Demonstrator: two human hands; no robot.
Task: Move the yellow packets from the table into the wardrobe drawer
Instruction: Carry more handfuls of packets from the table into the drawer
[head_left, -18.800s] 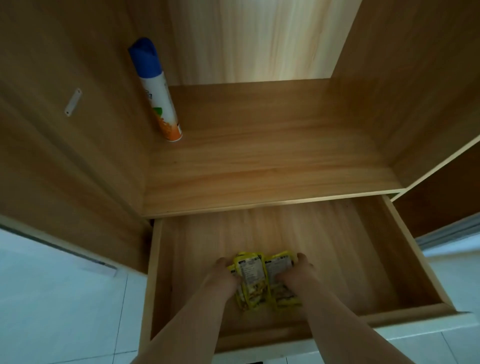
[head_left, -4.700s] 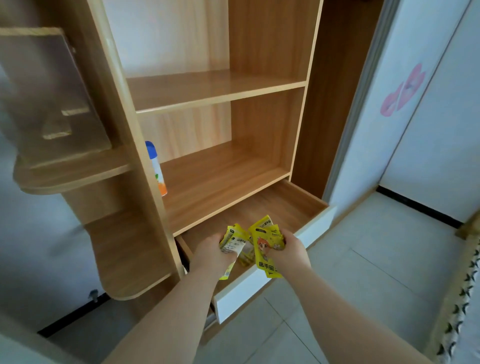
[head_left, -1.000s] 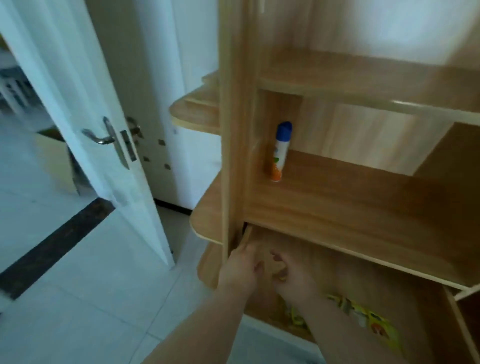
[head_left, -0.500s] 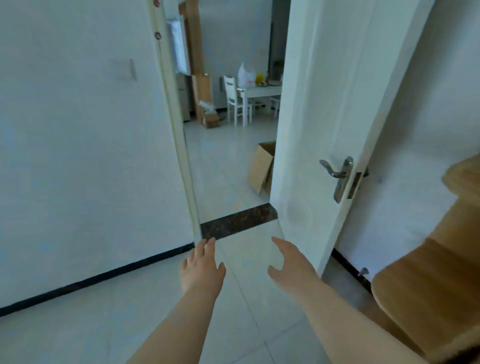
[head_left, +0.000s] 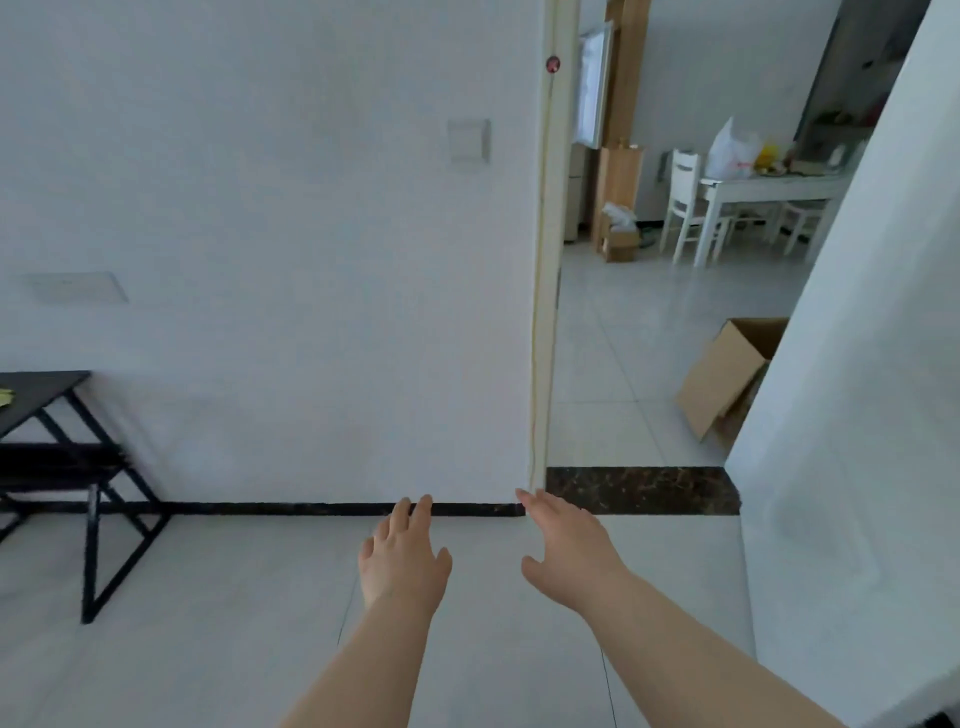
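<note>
Left hand (head_left: 402, 558), right hand (head_left: 563, 551): mine, both released, fingers spread, empty. Yellow packets (head_left: 5, 397): sliver showing on black bench (head_left: 36, 389), far left; I judge them light, soft, slippery; pinch at sealed edge

L grip (head_left: 402, 561), R grip (head_left: 569, 553) splayed; black table (head_left: 36, 391) far left

Black table (head_left: 32, 394), white wall (head_left: 260, 234), brown box (head_left: 722, 382) (threshold strip (head_left: 641, 491) dark, speckled).
</note>
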